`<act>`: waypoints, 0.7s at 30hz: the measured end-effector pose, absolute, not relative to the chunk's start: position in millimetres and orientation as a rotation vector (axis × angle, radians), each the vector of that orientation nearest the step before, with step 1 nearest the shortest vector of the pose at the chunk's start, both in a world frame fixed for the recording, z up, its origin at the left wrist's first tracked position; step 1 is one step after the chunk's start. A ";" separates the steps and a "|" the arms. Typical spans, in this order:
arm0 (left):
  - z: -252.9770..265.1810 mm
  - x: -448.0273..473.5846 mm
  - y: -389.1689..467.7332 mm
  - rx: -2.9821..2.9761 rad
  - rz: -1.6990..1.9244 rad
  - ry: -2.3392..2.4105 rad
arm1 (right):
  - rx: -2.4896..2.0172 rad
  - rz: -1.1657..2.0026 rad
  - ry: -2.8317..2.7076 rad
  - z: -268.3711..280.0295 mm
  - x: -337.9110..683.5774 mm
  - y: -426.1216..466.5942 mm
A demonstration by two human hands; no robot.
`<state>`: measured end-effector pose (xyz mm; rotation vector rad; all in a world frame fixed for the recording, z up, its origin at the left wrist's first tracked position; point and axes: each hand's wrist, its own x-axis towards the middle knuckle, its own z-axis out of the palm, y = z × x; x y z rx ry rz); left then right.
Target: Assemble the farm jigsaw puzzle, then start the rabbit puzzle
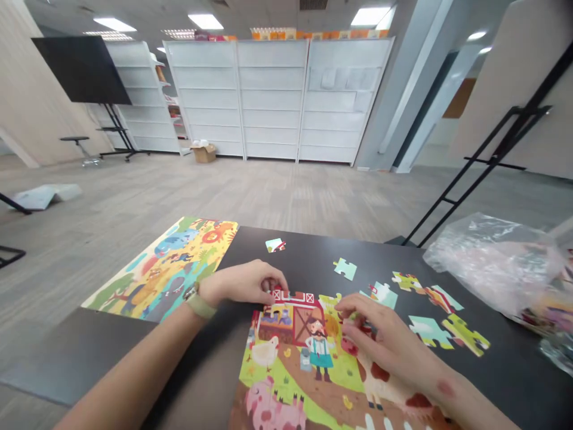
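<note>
On the dark table (308, 251), the farm puzzle (322, 376) lies with the left hand (250, 283) at its top edge and right hand (380, 328) over its right side, can't tell if either grip's closed, so line edges up before pressing.

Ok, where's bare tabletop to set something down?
Bare black tabletop lies between your left forearm and the farm puzzle, and left of that forearm, nearer you than the animal picture board. A smaller gap separates the farthest puzzle piece from the mint one to its right. It's crowded between your right hand and the plastic bag, where other pieces cluster.
</note>
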<state>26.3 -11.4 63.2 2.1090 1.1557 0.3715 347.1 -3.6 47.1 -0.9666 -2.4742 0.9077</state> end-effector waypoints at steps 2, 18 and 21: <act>62.1 8.4 -6.0 2.095 0.320 1.218 | -1.006 0.863 -2.509 47.1 348.1 -3.2; 60.0 7.3 -6.0 2.184 0.222 1.298 | -1.030 0.834 -2.569 51.4 347.2 -5.2; 56.8 7.2 -7.5 2.169 0.235 1.381 | -1.033 0.818 -2.571 50.9 346.3 -4.3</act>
